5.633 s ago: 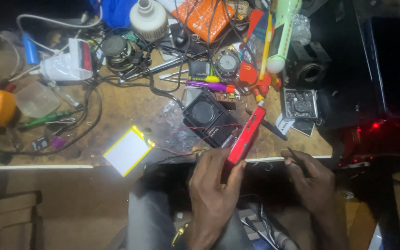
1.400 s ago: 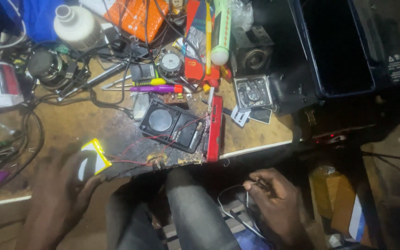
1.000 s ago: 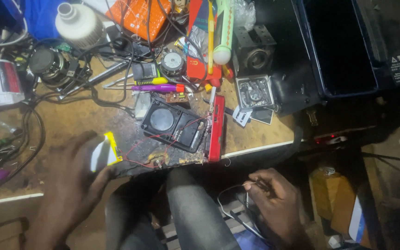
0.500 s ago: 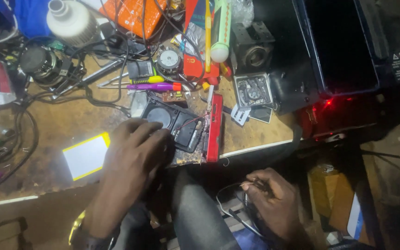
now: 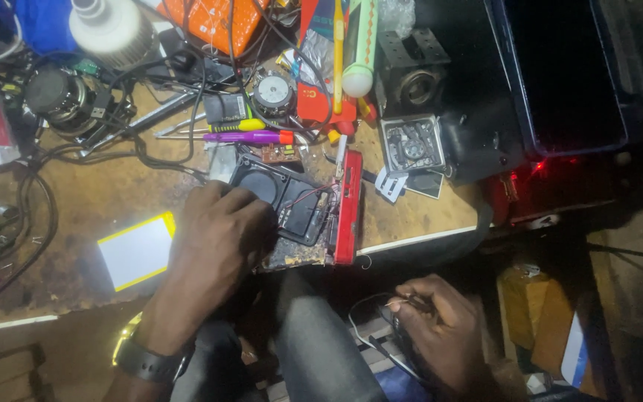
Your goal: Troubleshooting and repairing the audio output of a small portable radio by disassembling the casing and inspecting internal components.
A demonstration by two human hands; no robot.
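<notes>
My left hand (image 5: 213,242) rests palm down on an opened small radio (image 5: 292,205), a black speaker part with a circuit board and thin wires. Its red casing (image 5: 347,208) stands on edge at the right of the board, near the bench's front edge. My fingers cover the left side of the black part. My right hand (image 5: 437,331) is low over my lap, below the bench edge, pinching thin wires (image 5: 370,335) between fingers and thumb. A flat white battery pack with yellow edges (image 5: 135,251) lies on the bench to the left of my left hand.
The wooden bench (image 5: 98,201) is crowded with a purple screwdriver (image 5: 243,137), a round speaker (image 5: 53,97), a white bulb (image 5: 113,30), black cables, an orange board (image 5: 225,18) and a metal module (image 5: 411,145). A black box (image 5: 560,74) stands right, with a red light (image 5: 537,167).
My left hand left the white battery pack at the left and moved right onto the black radio part. My right hand has stayed low holding the wires.
</notes>
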